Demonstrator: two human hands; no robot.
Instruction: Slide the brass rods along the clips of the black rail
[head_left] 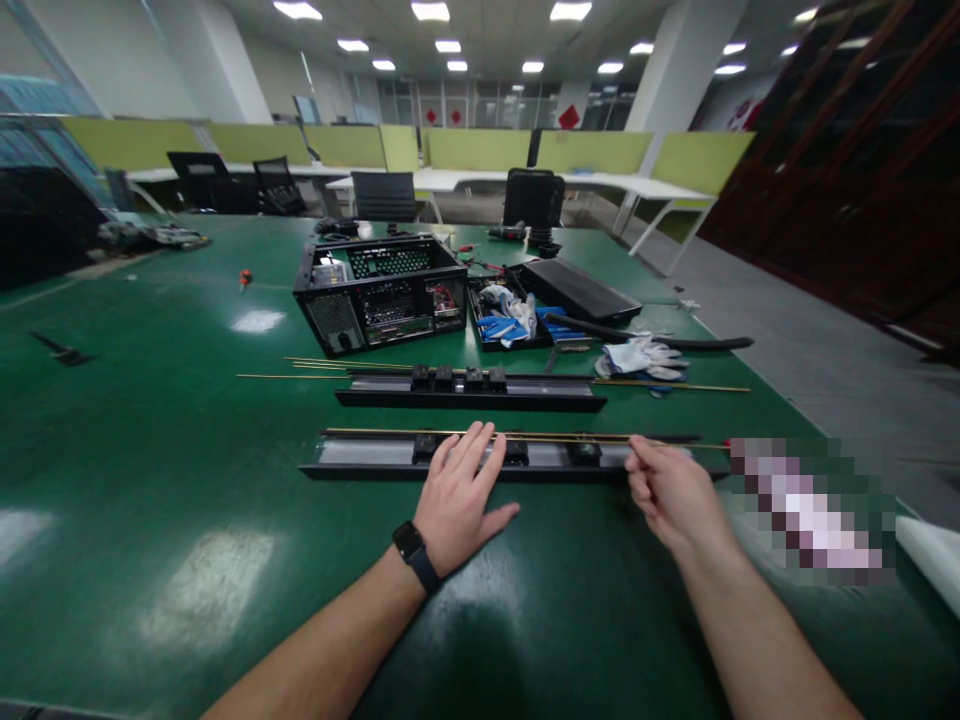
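Note:
A long black power strip housing (360,458) lies across the green table in front of me, with black socket modules in it and thin brass rods (555,436) along its far edge. My left hand (461,495) lies flat on the housing near its middle, fingers stretched out over the modules. A black watch sits on that wrist. My right hand (664,492) is closed in a pinch at the right part of the housing, on the brass rods. A second, similar housing (540,395) with several socket modules lies just behind.
Behind are an open black computer case (382,292), a black tray with blue and white gloves (510,318), a flat black panel (581,290), a black hose (675,342), white gloves (641,357) and loose brass rods (300,376). A blurred patch lies at the right edge. Office chairs and desks stand beyond.

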